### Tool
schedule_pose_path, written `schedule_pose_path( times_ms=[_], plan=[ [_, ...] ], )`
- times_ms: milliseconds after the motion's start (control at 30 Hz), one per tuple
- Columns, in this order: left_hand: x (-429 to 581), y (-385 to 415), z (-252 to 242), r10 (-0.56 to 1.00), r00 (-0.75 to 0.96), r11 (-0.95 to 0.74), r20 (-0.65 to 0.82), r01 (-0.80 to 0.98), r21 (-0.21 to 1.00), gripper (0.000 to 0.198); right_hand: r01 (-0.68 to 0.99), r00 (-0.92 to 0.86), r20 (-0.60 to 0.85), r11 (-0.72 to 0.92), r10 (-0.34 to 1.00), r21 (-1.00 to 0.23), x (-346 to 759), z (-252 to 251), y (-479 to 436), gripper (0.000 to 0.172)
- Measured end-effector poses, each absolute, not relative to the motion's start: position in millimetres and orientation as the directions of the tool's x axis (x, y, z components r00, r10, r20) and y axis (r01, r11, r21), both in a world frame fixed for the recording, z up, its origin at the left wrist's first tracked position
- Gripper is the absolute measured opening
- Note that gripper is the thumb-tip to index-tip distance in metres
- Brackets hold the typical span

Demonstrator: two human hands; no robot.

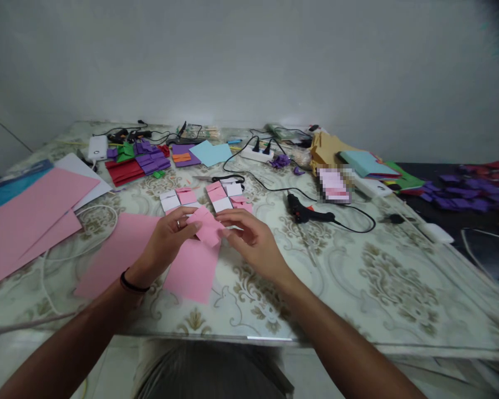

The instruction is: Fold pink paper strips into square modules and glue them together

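A small folded pink paper square (207,226) is held up over the table between my two hands. My left hand (168,235) grips its left side, thumb on top. The fingers of my right hand (251,238) pinch its right edge. Below lies a flat pink sheet (193,269), and another pink sheet (118,249) is partly under my left forearm. Just beyond my hands sit folded pink and white paper squares, one group on the left (185,195) and one on the right (220,191), partly hidden by my fingers.
A black glue gun (307,210) with its cable lies to the right. Large pink sheets (33,221) cover the left side. Toward the wall are purple folded papers (152,160), a white power strip (255,153), and blue paper (211,153). A white cable (45,277) loops at left.
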State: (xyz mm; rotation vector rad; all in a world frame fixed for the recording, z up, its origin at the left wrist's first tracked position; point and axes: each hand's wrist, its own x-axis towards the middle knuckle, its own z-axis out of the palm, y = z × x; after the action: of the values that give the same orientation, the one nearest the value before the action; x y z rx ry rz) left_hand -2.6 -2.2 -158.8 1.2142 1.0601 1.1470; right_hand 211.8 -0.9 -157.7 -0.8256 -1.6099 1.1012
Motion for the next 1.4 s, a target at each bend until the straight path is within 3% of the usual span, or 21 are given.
schedule_pose_path(
  times_ms=[200,400,533,733,867,1000,1133,1300,1400],
  plan=[
    [-5,-5,-159,0.987,0.162,0.0,-0.002,0.01,1.0,0.045,0.075,-0.348,0.317,0.363,0.882,-0.929,210,-160,-1,0.024],
    [-2,-8,-150,0.979,0.189,-0.091,0.072,0.094,0.991,0.033,0.11,-0.325,0.297,0.348,0.898,-0.931,211,-159,-1,0.015],
    [-2,-11,-141,0.957,0.281,-0.118,0.066,0.174,0.978,0.042,0.075,-0.26,0.245,0.273,0.934,-0.959,212,-159,0,0.012],
    [-5,-13,-145,0.913,0.408,-0.01,-0.008,0.043,0.999,0.062,-0.037,-0.284,0.172,0.169,0.943,-0.985,216,-157,3,0.027],
    [-3,-9,-149,0.946,0.322,-0.082,0.033,0.14,0.987,0.047,-0.044,-0.325,0.175,0.17,0.929,-0.984,217,-155,4,0.035],
    [-3,-6,-151,0.944,0.323,-0.125,0.072,0.146,0.981,0.052,-0.026,-0.294,0.14,0.139,0.946,-0.99,215,-155,4,0.025],
    [-5,-5,-154,0.902,0.415,-0.187,0.122,0.121,0.975,0.054,-0.053,-0.283,0.112,0.101,0.953,-0.993,215,-156,5,0.029],
    [-7,-5,-154,0.886,0.408,-0.372,0.222,0.336,0.865,0.044,-0.027,-0.283,0.113,0.11,0.953,-0.994,217,-159,7,0.032],
    [-6,-7,-152,0.84,0.469,-0.47,0.272,0.381,0.796,0.061,-0.017,-0.295,0.107,0.107,0.95,-0.994,217,-160,7,0.035]
  ],
)
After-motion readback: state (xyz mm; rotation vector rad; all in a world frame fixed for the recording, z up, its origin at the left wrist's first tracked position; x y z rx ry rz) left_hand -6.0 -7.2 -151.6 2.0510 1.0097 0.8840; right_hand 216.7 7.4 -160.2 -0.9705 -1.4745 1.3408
